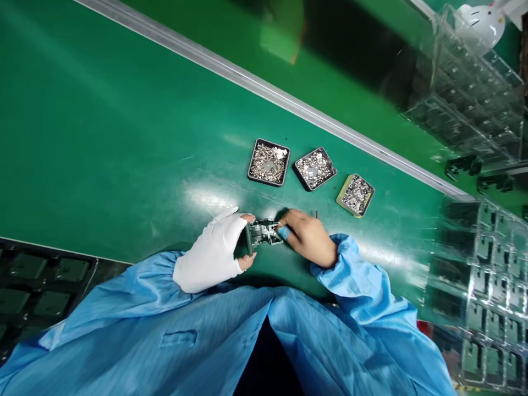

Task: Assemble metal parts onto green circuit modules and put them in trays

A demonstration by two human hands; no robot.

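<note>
Left hand (220, 247) in white glove (204, 261) pinches dark part (260, 234) by one end, over green table (124, 143). Right hand (304, 235) touches other end; cannot tell if fingers pinch. Three trays (266, 182) of shiny bits (264, 160) nearby.

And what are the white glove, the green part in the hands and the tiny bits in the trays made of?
The white glove looks like soft, matte cloth, because it folds and creases. The green part could be hard plastic or painted metal; its dull sheen doesn't settle which. The tiny bits are probably bare, shiny metal, since they glint silver.
</note>
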